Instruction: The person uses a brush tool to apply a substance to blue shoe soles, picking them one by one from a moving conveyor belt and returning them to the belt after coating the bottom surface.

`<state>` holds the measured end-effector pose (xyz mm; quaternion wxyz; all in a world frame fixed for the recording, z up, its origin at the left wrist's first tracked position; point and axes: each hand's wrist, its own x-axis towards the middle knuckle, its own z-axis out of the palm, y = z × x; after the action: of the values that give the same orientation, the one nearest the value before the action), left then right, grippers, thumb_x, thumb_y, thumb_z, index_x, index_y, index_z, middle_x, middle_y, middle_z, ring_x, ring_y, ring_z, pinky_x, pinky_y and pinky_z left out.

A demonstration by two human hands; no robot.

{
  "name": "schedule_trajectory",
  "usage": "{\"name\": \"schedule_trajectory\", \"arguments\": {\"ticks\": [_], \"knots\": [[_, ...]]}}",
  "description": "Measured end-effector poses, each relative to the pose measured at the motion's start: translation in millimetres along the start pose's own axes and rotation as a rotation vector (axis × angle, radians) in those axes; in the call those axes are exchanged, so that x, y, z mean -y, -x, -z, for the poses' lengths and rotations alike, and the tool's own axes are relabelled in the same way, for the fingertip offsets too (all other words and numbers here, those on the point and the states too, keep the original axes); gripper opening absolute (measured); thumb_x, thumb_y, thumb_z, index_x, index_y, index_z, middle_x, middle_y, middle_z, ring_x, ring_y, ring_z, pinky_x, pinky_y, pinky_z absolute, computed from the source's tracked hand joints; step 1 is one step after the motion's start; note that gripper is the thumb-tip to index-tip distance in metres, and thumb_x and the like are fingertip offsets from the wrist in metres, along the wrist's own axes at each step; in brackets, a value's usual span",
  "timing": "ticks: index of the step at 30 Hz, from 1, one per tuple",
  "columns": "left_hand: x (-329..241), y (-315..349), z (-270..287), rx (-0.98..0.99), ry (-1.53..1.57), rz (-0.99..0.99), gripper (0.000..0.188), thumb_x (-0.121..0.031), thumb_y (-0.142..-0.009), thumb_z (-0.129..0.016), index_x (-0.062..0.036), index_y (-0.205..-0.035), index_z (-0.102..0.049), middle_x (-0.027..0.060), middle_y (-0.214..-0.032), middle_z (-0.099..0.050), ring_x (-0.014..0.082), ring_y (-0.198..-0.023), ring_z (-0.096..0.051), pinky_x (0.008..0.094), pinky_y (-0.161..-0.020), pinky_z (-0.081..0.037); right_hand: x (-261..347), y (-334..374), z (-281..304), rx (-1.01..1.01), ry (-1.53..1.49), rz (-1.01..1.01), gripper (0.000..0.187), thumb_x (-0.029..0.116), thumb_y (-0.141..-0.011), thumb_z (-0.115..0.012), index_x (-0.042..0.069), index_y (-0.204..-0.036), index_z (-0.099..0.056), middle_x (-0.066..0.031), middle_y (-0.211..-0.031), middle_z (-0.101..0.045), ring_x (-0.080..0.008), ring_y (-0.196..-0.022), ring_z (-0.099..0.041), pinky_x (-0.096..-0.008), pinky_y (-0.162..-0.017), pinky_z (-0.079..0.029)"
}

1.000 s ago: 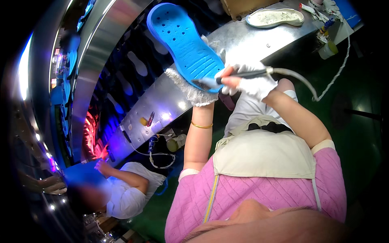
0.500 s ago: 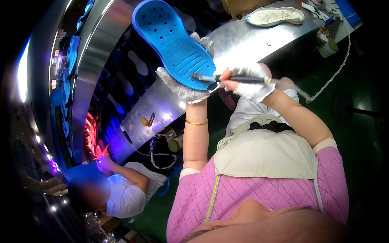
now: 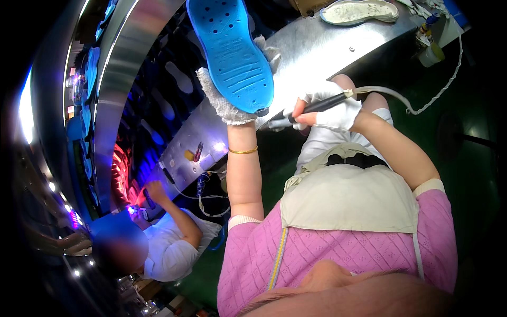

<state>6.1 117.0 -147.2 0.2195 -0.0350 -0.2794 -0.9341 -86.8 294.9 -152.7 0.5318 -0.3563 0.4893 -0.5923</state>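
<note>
Over the bench (image 3: pixel 317 58), the left hand (image 3: pixel 222 103) grips one blue sole (image 3: pixel 237 68) in its fingers; the right hand (image 3: pixel 332 113) clasps one black-handled brush (image 3: pixel 327 102). One white sole (image 3: pixel 359 11) lies on the bench; one co-worker (image 3: pixel 171 248) is at left. The blue sole hides the left palm and shows small holes and ridges.

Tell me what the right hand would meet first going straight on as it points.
Probably the left wrist, just below its glove: the right hand aims its tool there, though depth is unclear.

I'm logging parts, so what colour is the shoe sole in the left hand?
The shoe sole is bright blue, best seen in the head view.
</note>
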Motion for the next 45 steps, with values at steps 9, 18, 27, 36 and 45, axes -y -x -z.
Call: {"name": "schedule_trajectory", "arguments": {"ticks": [9,18,27,36,45], "knots": [[-8,-6,-3,-0.347,-0.214,0.229,0.057,-0.048,-0.088,-0.046,0.0032,-0.112,-0.054,0.0192,-0.099,-0.063,0.0285,-0.083,-0.064,0.0379,-0.074,-0.055,4,-23,2,-0.039,0.405,0.655,0.018,-0.005,-0.071,-0.067,0.004,-0.083,-0.057,-0.0086,-0.094,-0.061,-0.0165,-0.087,-0.059,-0.027,-0.078,-0.048],[-15,-10,22,-0.48,-0.435,0.486,0.04,-0.038,-0.087,-0.056,-0.0008,-0.1,-0.061,0.013,-0.089,-0.065,0.0216,-0.074,-0.064,0.0314,-0.067,-0.054,12,-29,16,0.087,0.432,0.258,0.01,0.001,-0.065,-0.064,0.004,-0.074,-0.061,-0.0063,-0.086,-0.065,-0.0201,-0.085,-0.061,-0.029,-0.078,-0.048],[-20,-10,19,-0.432,-0.63,0.586,0.035,-0.035,-0.086,-0.06,-0.0023,-0.099,-0.063,0.0107,-0.09,-0.066,0.0185,-0.075,-0.064,0.0281,-0.065,-0.054,21,-36,27,0.049,0.701,0.163,0.012,0.005,-0.065,-0.066,0.004,-0.077,-0.062,-0.0069,-0.085,-0.063,-0.0185,-0.081,-0.061,-0.028,-0.075,-0.048],[-11,-1,28,-0.2,-0.116,0.314,0.063,-0.052,-0.088,-0.042,0.0021,-0.12,-0.049,0.0201,-0.112,-0.058,0.0315,-0.095,-0.06,0.0418,-0.085,-0.05,-6,-28,-6,-0.218,0.277,0.365,0.013,0.009,-0.073,-0.07,0.004,-0.083,-0.062,-0.0058,-0.076,-0.063,-0.0126,-0.069,-0.059,-0.0246,-0.067,-0.049],[16,30,40,-0.401,-0.091,0.088,0.061,-0.05,-0.088,-0.041,-0.0012,-0.125,-0.045,0.0196,-0.118,-0.054,0.0325,-0.1,-0.057,0.043,-0.09,-0.046,-7,-28,-11,-0.285,0.048,0.26,0.012,0.008,-0.076,-0.069,0.003,-0.084,-0.062,-0.0058,-0.077,-0.063,-0.0106,-0.069,-0.06,-0.0236,-0.063,-0.049]]}}
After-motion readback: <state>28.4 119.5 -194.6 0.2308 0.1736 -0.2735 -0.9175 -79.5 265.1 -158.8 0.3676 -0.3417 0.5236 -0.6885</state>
